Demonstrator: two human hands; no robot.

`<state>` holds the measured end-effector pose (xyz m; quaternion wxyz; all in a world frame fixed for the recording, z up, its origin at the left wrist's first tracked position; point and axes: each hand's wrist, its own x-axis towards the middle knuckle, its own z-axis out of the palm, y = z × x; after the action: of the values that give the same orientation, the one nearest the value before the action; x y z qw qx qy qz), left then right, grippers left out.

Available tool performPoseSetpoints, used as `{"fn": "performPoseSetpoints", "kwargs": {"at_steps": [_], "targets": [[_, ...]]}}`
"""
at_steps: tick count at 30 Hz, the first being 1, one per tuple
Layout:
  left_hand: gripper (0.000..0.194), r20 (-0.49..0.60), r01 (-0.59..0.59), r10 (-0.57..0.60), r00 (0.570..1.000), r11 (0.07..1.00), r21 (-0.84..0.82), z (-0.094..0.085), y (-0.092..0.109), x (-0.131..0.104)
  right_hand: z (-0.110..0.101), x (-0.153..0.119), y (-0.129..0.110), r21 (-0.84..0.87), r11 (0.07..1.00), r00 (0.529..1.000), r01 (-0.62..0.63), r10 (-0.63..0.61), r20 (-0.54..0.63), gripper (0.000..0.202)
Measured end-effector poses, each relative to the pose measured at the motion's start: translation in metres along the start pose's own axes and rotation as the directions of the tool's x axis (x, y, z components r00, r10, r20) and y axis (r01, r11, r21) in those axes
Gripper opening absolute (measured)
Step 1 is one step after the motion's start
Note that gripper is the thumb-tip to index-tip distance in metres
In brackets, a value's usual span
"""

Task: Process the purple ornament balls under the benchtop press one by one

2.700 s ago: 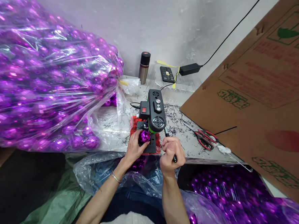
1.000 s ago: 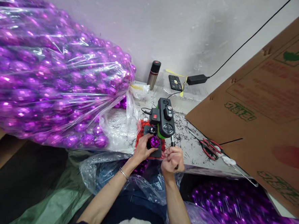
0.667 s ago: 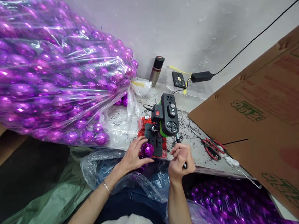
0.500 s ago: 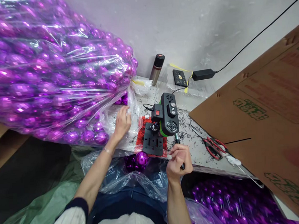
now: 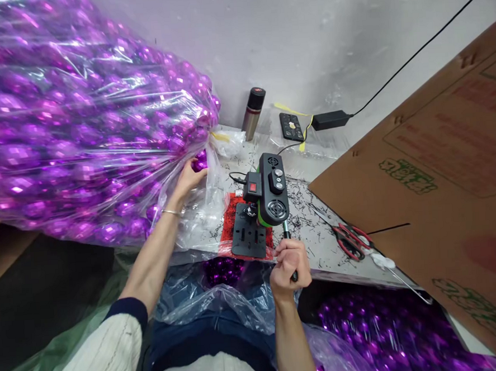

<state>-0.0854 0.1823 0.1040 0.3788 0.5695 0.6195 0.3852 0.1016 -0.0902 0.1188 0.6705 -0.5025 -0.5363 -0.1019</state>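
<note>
My left hand [image 5: 190, 179] reaches to the mouth of a large clear bag [image 5: 101, 121] full of shiny purple balls, its fingers closed round a purple ball [image 5: 199, 160]. In my right hand [image 5: 290, 264], a fist, is the black-gripped lever [image 5: 286, 230] of a small black and green machine [image 5: 273, 187]. The machine has a red switch and a slotted black plate [image 5: 248, 231], which stands on a red mat [image 5: 228, 226] strewn with black bits. More purple balls [image 5: 223, 270] lie in clear plastic on my lap.
Scissors with red handles [image 5: 352, 239] lie right of the machine, beside a big cardboard box [image 5: 442, 196]. Behind stand a flask [image 5: 253, 113], a phone [image 5: 291, 127] and a black adapter [image 5: 331, 120] with a cable. Another heap of purple balls [image 5: 387, 328] is below the table edge.
My left hand has moved up and away to the bag's mouth and closed on a ball. A purple ball seen at the front of the plate is no longer there. My right hand keeps its hold.
</note>
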Motion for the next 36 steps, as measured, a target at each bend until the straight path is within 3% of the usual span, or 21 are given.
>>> {"fn": "performPoseSetpoints", "kwargs": {"at_steps": [3,7,9,12,16,19,22,25,29,36], "targets": [[0.047,0.078,0.131,-0.109,0.991,0.911,-0.392,-0.020,0.002,-0.033,0.001,0.001,-0.001,0.012,1.000,1.000,-0.009,0.009,-0.007,0.035],[0.032,0.331,0.325,-0.110,0.937,0.620,-0.714,-0.033,0.004,-0.096,0.003,0.008,-0.008,0.030,0.999,0.999,-0.038,0.039,-0.037,0.036],[0.027,0.419,0.418,-0.119,0.900,0.511,-0.751,-0.031,0.002,-0.124,0.004,0.015,-0.012,0.033,0.998,0.998,-0.044,0.046,-0.038,0.037],[0.025,0.501,0.520,-0.168,0.849,0.435,-0.735,-0.017,-0.006,-0.155,0.004,0.025,-0.017,0.026,0.999,0.998,-0.047,0.048,-0.037,0.037],[0.041,0.521,0.556,-0.222,0.824,0.492,-0.670,0.014,-0.025,-0.181,0.004,0.032,-0.020,0.011,0.999,0.999,-0.035,0.035,-0.042,0.037],[0.058,0.454,0.439,-0.168,0.875,0.669,-0.599,0.038,-0.038,-0.193,0.003,0.032,-0.020,-0.006,1.000,0.999,-0.023,0.022,-0.026,0.038],[0.070,0.340,0.175,-0.004,0.940,0.863,-0.474,0.054,-0.048,-0.198,0.002,0.029,-0.019,-0.021,1.000,1.000,-0.006,0.006,-0.009,0.037],[0.063,0.235,-0.108,0.162,0.958,0.968,-0.225,0.062,-0.055,-0.198,0.000,0.026,-0.017,-0.024,1.000,1.000,0.001,-0.001,0.005,0.035],[0.059,0.220,-0.306,0.292,0.931,0.951,0.032,0.068,-0.057,-0.199,-0.002,0.024,-0.016,-0.033,0.999,1.000,-0.002,0.003,0.028,0.034],[0.059,0.279,-0.540,0.497,0.822,0.835,0.106,0.081,-0.054,-0.202,-0.004,0.022,-0.017,-0.055,0.998,0.998,-0.005,0.008,0.055,0.032]]}}
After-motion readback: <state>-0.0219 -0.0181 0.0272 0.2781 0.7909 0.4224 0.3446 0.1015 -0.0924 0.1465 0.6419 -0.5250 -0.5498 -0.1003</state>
